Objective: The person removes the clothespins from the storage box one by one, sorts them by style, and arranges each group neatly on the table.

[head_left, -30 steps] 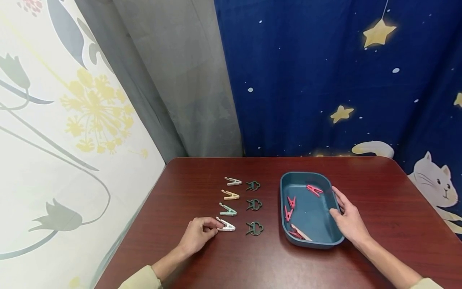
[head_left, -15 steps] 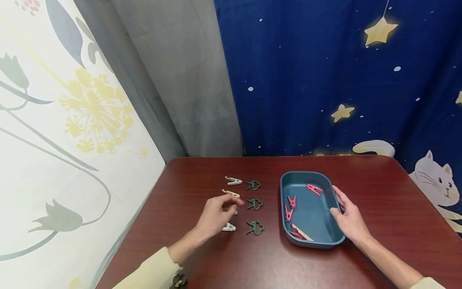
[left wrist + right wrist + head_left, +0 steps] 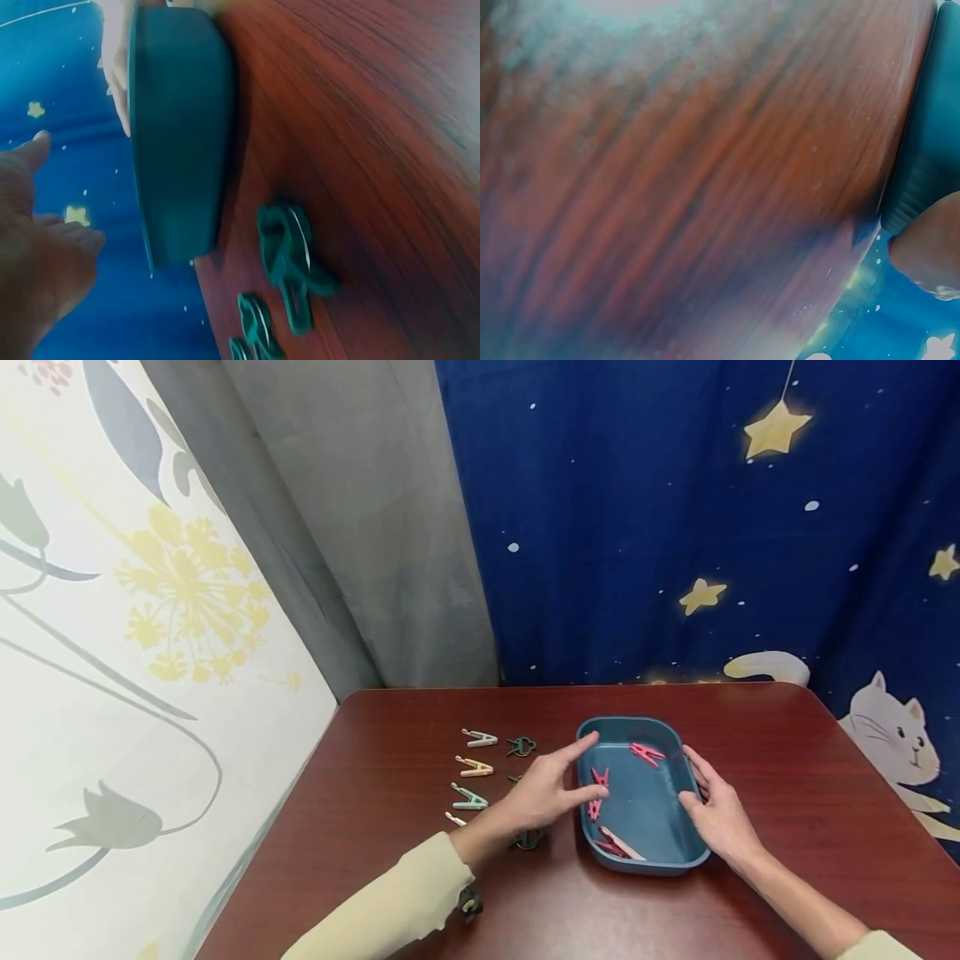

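My left hand (image 3: 542, 792) reaches over the left rim of a dark blue plastic bin (image 3: 647, 810), thumb and fingers spread and holding nothing. In the left wrist view the hand (image 3: 45, 262) appears apart from the bin's wall. My right hand (image 3: 718, 818) grips the bin's right rim, its thumb inside and its fingers outside. Inside the bin lie several pink clothespins (image 3: 647, 754) and a pale one (image 3: 622, 843). Left of the bin, a column of clothespins includes a white one (image 3: 480, 738), a yellow one (image 3: 474, 767) and a mint green one (image 3: 469, 797).
Dark green cloud-shaped clips (image 3: 522, 746) stand in a column between the clothespins and the bin, partly hidden by my left arm. The lowest white clothespin (image 3: 454, 818) is mostly covered. A reddish-brown table (image 3: 375, 827) carries everything, with curtains (image 3: 600, 527) behind it.
My left hand has left the lowest white clothespin and moved right to the bin's left rim, its fingers spreading. The right hand has kept its grip on the bin.
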Demonstrator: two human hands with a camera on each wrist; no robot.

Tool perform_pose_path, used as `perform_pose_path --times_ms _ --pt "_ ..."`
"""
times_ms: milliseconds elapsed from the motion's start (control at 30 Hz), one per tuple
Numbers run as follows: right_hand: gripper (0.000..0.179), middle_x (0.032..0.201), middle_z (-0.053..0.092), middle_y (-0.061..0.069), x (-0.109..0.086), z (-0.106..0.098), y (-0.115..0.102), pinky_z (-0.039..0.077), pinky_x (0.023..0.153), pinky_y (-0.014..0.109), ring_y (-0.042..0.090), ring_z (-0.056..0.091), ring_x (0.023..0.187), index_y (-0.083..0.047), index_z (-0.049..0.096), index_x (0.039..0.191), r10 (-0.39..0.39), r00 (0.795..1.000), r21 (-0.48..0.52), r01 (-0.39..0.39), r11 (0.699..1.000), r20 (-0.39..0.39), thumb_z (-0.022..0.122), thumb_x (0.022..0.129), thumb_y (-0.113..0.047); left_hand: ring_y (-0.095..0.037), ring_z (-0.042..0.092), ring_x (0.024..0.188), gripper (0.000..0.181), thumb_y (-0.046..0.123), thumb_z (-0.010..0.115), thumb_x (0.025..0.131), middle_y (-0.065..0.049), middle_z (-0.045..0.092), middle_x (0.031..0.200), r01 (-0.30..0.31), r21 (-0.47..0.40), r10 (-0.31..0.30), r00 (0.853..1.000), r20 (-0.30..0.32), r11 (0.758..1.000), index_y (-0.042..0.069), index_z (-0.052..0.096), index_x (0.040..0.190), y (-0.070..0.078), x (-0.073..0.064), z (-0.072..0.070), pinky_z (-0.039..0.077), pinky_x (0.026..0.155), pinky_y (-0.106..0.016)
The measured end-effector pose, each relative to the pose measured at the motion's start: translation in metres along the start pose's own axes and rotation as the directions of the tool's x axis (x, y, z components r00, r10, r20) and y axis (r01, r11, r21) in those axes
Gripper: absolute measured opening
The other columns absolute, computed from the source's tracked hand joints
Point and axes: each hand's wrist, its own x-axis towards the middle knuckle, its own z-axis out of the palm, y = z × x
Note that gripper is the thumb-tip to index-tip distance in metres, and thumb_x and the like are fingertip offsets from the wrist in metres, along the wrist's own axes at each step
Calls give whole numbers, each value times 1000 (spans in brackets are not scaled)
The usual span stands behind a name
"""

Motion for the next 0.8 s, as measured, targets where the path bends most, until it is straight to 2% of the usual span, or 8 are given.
perform_pose_path --times_ms 100,200,367,467,533,633,700,800 --pt "72 162 36 32 0 0 0 34 81 -1 54 47 140 -1 24 167 4 1000 -1 -4 1000 -3 55 102 6 -5 59 130 79 34 80 98 -6 52 160 -7 51 2 994 107 999 12 41 164 5 9 12 42 111 -22" --pt "72 162 37 32 0 0 0 35 81 -1 54 47 140 -2 24 168 4 1000 1 -4 1000 -2 55 103 5 -9 47 144 80 35 79 98 -5 41 167 -48 141 20 981 194 989 10 41 163 7 14 26 38 115 -23" --pt "73 161 38 33 0 1 0 36 81 0 54 49 138 -2 24 168 -17 1000 11 17 1000 -1 55 102 6 -12 38 150 80 39 77 98 -6 39 167 -126 278 22 937 350 952 10 42 163 11 21 39 30 122 -28" --pt "73 161 38 33 0 1 0 35 81 0 54 49 139 -2 24 168 -20 1000 5 20 1000 -1 56 102 6 -5 52 141 71 42 76 98 3 49 161 -160 319 4 898 439 934 16 51 159 15 26 40 35 118 -24" --pt "73 161 38 33 0 1 1 35 81 -1 54 48 139 -2 25 168 -18 1000 2 18 1000 -5 56 102 6 -1 62 124 62 42 76 98 9 59 152 -191 333 3 871 491 923 20 59 154 16 29 41 42 108 -17" --pt "73 161 38 32 -1 0 1 35 81 -1 53 49 139 -2 25 168 -12 1000 4 12 1000 -4 56 102 7 6 63 100 49 41 77 97 14 71 135 -251 352 19 837 547 902 24 70 143 17 30 43 45 89 -10" --pt "73 161 38 32 -1 0 1 35 81 -1 53 49 139 -2 25 168 -7 1000 8 7 1000 -4 55 102 6 10 62 99 41 40 78 97 17 74 126 -285 366 30 822 568 886 26 75 136 17 31 44 46 86 -9" --pt "72 160 39 33 0 0 2 35 82 -1 54 49 138 -2 26 167 -9 1000 11 9 1000 -8 55 102 7 14 62 102 33 37 78 98 21 75 119 -297 372 32 816 576 880 28 78 129 18 30 47 46 87 -8"
